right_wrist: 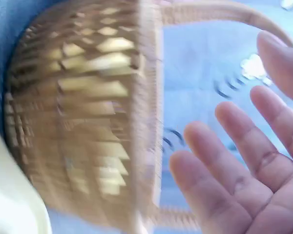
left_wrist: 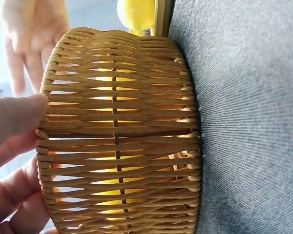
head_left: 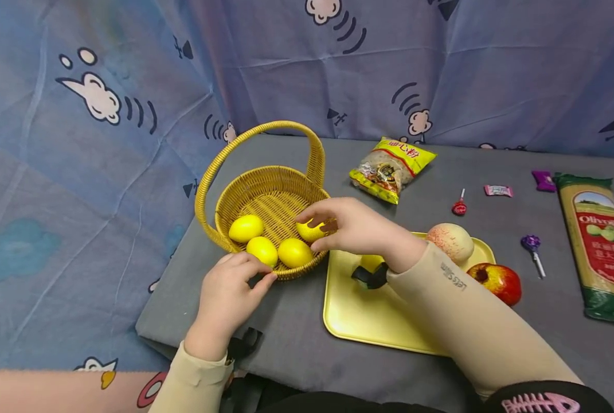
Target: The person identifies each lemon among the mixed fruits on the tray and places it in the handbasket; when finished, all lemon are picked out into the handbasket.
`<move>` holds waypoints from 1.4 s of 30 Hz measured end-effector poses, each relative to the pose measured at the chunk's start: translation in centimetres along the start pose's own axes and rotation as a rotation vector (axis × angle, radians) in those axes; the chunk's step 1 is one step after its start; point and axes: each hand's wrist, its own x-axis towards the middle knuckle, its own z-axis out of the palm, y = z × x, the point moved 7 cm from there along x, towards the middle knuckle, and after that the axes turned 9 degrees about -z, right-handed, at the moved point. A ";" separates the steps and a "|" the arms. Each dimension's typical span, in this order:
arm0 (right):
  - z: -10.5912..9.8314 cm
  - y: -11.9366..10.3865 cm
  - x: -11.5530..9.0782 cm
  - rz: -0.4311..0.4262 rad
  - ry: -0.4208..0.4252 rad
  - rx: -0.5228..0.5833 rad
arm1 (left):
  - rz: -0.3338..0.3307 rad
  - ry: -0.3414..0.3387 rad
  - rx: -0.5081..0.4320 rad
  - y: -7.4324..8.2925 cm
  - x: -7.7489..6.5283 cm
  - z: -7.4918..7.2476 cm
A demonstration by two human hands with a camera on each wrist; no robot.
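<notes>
A wicker basket [head_left: 273, 178] with a tall arched handle stands at the left of the table. Several yellow lemons [head_left: 246, 228] lie inside it, toward its near side. My left hand [head_left: 234, 292] grips the near rim between thumb and fingers; the left wrist view shows the thumb [left_wrist: 19, 114] at the rim's edge. Over the basket's right rim hovers my right hand [head_left: 355, 229], partly covering one lemon [head_left: 309, 230]. Its fingers [right_wrist: 234, 190] are spread, with nothing between them, in the right wrist view.
A yellow tray [head_left: 358, 327] sits right of the basket, holding a peach [head_left: 450, 243], a red-yellow apple [head_left: 497, 283] and a yellow fruit [head_left: 371, 262] partly behind my right wrist. Beyond are a pasta bag [head_left: 391, 169], lollipops [head_left: 459, 206], wrapped candies [head_left: 499, 190] and a long spaghetti pack [head_left: 601, 246].
</notes>
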 end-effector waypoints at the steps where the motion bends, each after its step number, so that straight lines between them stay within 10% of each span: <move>1: -0.7 -0.1 -0.9 0.002 0.028 0.010 | -0.001 0.000 0.000 0.0 0.0 0.0; 15: -3.4 5.1 -11.0 0.241 0.217 0.071 | -0.009 -0.003 -0.009 0.0 0.0 0.0; 31: -0.6 8.1 -11.9 0.312 0.093 0.041 | -0.026 -0.014 -0.008 0.1 -0.2 0.1; 42: 0.0 8.0 -11.3 0.284 0.056 0.235 | -0.020 -0.002 -0.010 0.0 -0.1 0.2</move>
